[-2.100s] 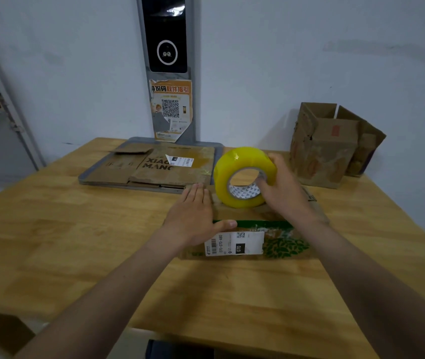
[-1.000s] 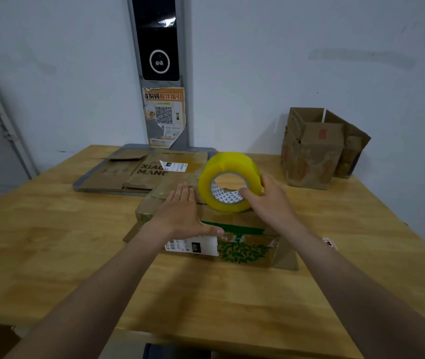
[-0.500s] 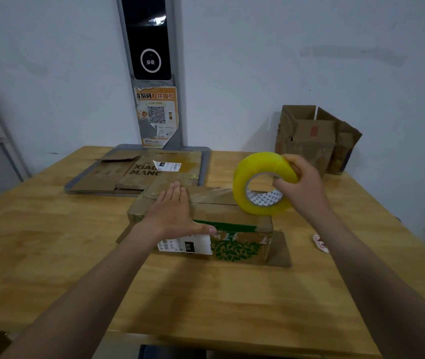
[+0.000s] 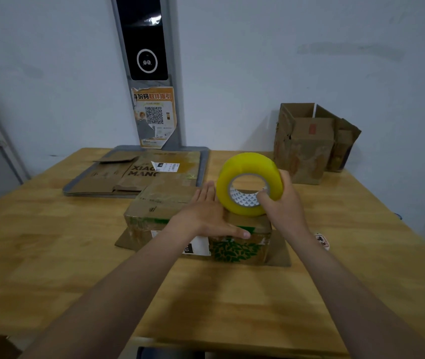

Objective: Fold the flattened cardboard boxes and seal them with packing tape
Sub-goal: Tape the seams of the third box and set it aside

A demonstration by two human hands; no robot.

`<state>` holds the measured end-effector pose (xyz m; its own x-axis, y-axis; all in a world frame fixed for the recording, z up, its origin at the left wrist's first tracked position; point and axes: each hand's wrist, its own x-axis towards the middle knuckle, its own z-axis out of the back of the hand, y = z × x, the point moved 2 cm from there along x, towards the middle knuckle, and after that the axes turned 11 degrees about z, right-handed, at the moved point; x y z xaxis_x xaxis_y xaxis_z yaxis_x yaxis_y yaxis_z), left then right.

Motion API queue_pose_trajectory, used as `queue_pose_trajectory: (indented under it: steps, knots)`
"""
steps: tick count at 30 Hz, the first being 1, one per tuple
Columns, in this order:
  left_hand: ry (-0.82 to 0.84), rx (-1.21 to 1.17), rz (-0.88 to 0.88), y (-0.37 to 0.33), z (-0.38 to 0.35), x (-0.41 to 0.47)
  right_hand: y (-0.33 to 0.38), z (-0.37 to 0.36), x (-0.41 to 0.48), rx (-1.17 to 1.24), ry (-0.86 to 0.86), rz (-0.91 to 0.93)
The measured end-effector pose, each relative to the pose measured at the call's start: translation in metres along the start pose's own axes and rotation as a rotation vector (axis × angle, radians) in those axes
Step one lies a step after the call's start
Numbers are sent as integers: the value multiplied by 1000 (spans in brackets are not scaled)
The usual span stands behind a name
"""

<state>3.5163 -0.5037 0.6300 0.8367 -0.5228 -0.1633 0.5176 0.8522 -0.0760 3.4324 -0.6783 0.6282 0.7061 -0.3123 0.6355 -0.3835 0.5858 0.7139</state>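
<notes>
**Head view: tape roll at box top, both hands engaged**

1. Left hand (image 4: 206, 218): lies flat on the top of the folded box (image 4: 159, 200), fingers straight and together, thumb spread toward the near edge.
2. Right hand (image 4: 283, 206): grips the yellow tape roll (image 4: 247, 164), thumb inside the core, fingers wrapped round the outer rim.
3. Tape roll: upright on its edge, lower rim at the right part of the box top, just beside the left fingertips.
4. Folded box: rests mid-counter (image 4: 50, 255), with loose flaps lying flat at both ends.
5. Flattened boxes (image 4: 128, 174): stacked on a grey tray (image 4: 204, 161) at the rear left.
6. Two open boxes (image 4: 307, 151): stand at the rear right, against the wall.
</notes>
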Motion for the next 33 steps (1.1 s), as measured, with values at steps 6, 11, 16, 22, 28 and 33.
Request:
queue_pose_trajectory:
  steps: [6, 11, 16, 22, 28, 33]
  knots:
    - [-67, -9, -36, 2, -7, 3, 0, 1, 14, -88, 76, 48]
    - [-70, -15, 25, 3, -8, 3, 2, 31, 38, -261, 172, 81]
    - [-64, -10, 45, 4, -10, 3, 1, 61, 43, -273, 199, 127]
    - [-82, -8, 42, 5, -12, 7, -16, 108, 33, -546, 221, 148]
    - [-92, -16, 54, 6, -15, 10, -48, 105, -5, -602, 290, 14]
    - [-102, 24, 14, 2, -13, 8, -55, 92, -7, -599, 308, -17]
